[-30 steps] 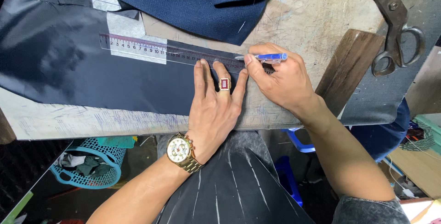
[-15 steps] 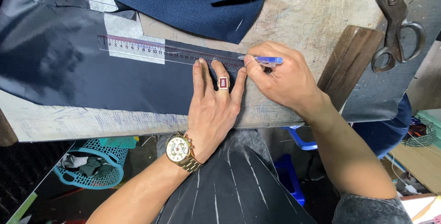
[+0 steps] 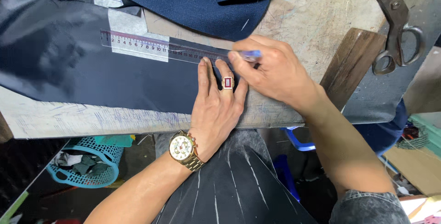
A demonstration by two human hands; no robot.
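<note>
Lay flat on shiny, smooth dark cloth [image 3: 69, 63]: a long, clear plastic ruler [image 3: 151, 47] with small marks along its edge. Rested on a worn, scratched table [image 3: 317, 17], pale and covered in pen lines. Pressed down on the ruler's right end: left hand [image 3: 216, 104], palm down, fingers [image 3: 204, 74] straight and a little apart. Wore a gold ring with a red stone [image 3: 228, 82] and a round gold watch [image 3: 182, 149]. Curled just beside it: right hand [image 3: 275, 70], fingers bunched close, pinching a blue pen [image 3: 250, 55] at the ruler's edge. Sat above: thick, woven blue cloth [image 3: 202, 1]. Lay far right: big metal scissors [image 3: 395, 26] beside a brown wooden block [image 3: 351, 65].
</note>
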